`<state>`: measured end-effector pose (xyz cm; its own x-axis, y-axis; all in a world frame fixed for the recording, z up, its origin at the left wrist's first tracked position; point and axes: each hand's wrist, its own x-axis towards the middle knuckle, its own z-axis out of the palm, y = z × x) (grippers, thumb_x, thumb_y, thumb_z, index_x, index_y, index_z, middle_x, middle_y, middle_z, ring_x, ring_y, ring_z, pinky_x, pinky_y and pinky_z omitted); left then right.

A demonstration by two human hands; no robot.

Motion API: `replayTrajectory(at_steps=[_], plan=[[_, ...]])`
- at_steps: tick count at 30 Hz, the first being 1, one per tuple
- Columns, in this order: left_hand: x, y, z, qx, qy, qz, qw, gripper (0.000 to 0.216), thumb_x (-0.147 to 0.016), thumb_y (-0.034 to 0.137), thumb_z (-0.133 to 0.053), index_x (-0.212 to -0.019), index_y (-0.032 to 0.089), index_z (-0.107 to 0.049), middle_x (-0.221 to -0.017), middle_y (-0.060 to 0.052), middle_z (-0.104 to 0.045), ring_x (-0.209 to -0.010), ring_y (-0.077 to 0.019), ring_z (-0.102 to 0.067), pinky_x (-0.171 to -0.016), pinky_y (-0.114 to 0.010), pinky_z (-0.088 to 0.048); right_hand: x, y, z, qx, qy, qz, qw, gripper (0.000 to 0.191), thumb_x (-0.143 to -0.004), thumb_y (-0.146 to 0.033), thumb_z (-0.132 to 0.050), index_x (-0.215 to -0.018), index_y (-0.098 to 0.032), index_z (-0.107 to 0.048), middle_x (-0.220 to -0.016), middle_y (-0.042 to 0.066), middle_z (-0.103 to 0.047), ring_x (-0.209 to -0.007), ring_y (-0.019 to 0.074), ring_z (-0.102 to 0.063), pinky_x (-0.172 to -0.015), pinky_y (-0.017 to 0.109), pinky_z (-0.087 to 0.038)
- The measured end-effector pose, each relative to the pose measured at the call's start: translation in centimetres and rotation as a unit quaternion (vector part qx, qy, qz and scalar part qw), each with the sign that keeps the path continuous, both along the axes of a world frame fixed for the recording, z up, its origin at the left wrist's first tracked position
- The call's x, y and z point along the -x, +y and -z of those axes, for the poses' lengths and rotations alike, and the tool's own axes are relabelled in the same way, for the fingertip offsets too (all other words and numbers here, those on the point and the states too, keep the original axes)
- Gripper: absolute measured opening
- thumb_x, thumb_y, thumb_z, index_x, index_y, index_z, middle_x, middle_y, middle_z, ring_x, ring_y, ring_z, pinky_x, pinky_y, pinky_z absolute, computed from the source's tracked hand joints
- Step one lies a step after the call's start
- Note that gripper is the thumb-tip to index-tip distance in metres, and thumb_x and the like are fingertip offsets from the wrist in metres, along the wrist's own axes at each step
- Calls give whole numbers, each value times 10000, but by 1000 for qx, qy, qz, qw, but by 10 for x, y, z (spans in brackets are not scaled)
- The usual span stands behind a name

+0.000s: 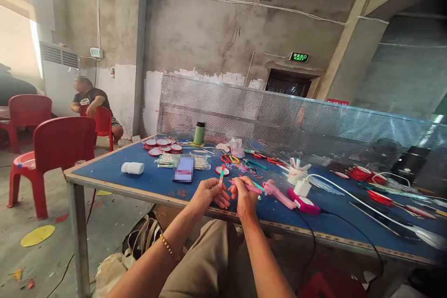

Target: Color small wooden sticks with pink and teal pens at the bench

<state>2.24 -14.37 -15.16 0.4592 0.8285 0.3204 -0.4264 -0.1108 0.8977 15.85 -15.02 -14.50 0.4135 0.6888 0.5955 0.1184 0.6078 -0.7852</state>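
My left hand [208,194] is closed round a thin stick [221,174] with a red tip and a green band, held upright above the near edge of the blue table [115,172]. Right beside it, my right hand [244,195] grips a small bundle of thin pink and green sticks [253,188] that point to the right. The two hands touch at the fingers. A bead bracelet [168,247] circles my left wrist. A pink handheld tool [279,194] lies on the table just right of my right hand.
On the table lie red-rimmed round discs [162,145], a white bottle [132,167], a green flask [199,133], scissors [229,159], a white cup of sticks [296,173] and cables. Perforated metal panels [265,116] stand behind. Red chairs [56,149] and a seated person [91,100] are at left.
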Motion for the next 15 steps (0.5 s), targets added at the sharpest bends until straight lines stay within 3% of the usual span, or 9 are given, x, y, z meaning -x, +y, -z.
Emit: replayTrajectory(at_steps=[15], plan=[[-3, 0, 4, -8, -20, 15, 1000, 528, -731, 618, -713, -872, 125, -586, -723, -90, -717, -533, -164, -682, -475, -228, -501, -4, 6, 4, 39, -1, -41, 998, 234, -767, -344, -669, -608, -201, -577, -444, -59, -550, -356, 100, -454, -398, 223, -361]])
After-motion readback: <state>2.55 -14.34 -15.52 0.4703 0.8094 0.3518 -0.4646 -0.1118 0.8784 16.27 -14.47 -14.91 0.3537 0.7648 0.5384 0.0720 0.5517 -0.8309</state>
